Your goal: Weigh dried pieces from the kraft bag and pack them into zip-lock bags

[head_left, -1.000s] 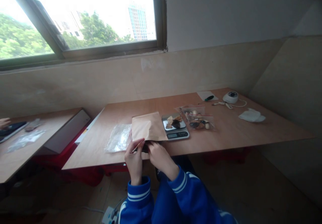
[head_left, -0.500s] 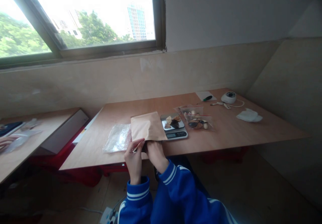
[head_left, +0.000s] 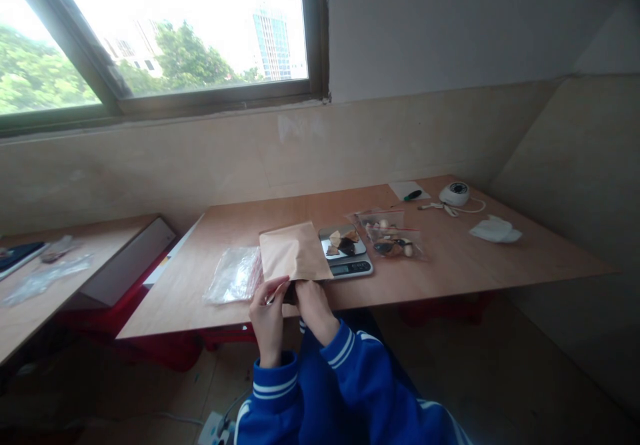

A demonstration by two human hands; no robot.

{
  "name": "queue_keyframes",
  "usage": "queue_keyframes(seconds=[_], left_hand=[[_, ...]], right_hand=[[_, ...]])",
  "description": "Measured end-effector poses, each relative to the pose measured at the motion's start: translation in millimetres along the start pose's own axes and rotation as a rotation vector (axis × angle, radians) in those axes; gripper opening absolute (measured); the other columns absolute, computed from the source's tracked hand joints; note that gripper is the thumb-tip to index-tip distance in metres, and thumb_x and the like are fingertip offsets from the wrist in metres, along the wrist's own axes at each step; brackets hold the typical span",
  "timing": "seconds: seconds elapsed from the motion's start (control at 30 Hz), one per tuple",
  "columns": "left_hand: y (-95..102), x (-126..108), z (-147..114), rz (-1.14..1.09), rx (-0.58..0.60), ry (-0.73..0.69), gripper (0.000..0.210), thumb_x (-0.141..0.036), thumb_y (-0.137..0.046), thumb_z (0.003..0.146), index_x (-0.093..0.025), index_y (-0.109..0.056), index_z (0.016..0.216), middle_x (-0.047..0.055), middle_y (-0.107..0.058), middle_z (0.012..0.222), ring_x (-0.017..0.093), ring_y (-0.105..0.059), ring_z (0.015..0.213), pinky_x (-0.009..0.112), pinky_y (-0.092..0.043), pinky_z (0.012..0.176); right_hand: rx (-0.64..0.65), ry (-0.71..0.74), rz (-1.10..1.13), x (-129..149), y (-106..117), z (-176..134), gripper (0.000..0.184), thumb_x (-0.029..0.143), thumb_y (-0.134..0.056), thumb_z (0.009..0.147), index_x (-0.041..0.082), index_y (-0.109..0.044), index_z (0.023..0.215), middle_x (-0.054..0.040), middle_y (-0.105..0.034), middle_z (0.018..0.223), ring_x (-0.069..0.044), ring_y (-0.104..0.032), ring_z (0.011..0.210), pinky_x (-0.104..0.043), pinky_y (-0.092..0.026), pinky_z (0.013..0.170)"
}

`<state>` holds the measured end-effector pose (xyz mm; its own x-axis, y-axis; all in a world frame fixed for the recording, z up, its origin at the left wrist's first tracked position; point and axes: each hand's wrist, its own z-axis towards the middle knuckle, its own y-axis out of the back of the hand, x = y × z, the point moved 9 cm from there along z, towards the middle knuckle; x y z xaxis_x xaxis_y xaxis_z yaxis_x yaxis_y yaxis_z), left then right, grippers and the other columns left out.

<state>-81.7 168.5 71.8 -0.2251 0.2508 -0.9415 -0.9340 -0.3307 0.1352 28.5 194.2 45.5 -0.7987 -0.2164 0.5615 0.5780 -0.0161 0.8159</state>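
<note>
1 brn bag (head_left: 294, 253) fwd of L hand (head_left: 267, 310), R hand (head_left: 312, 305) @ opening.

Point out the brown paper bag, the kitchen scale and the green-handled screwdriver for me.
Brown paper bag (head_left: 293, 252): head view, middle of its upper face.
Kitchen scale (head_left: 357, 270): head view, front panel by the display.
Green-handled screwdriver (head_left: 413, 196): head view, on the handle.
</note>
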Motion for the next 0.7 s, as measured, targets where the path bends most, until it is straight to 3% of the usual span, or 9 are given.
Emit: queue_keyframes(seconds=[0.2,0.37,0.7], left_hand=[[1.1,-2,-1,0.012,-0.006,0.010,0.023,-0.039,-0.067,0.075,-0.018,-0.073,0.083,0.006,-0.073,0.087,0.022,-0.066,0.088,0.034,-0.051,0.081],[3.8,-6,2,0.002,0.002,0.008,0.023,-0.038,-0.067,0.075,-0.019,-0.072,0.084,0.005,-0.072,0.087,0.021,-0.065,0.087,0.033,-0.051,0.081],[-1.8,-21,14,0.046,0.035,-0.028,0.024,-0.041,-0.067,0.075,-0.020,-0.073,0.084,0.003,-0.072,0.084,0.020,-0.065,0.082,0.030,-0.052,0.074]], right_hand=[[0.023,-0.016,-0.099,6,8,-9,0.028,0.005,-0.042,0.090,0.008,-0.067,0.101,-0.0186,-0.070,0.093,-0.027,-0.068,0.086,-0.035,-0.052,0.078],[-0.146,0.103,-0.093,14,21,-22,0.030,0.010,-0.044,0.092,0.013,-0.060,0.118,-0.0160,-0.064,0.111,-0.026,-0.060,0.102,-0.038,-0.049,0.088],[-0.345,0.182,0.079,8,43,-29,0.014,0.020,-0.055,0.090,0.019,-0.067,0.097,-0.0081,-0.066,0.096,-0.024,-0.060,0.094,-0.036,-0.053,0.080]])
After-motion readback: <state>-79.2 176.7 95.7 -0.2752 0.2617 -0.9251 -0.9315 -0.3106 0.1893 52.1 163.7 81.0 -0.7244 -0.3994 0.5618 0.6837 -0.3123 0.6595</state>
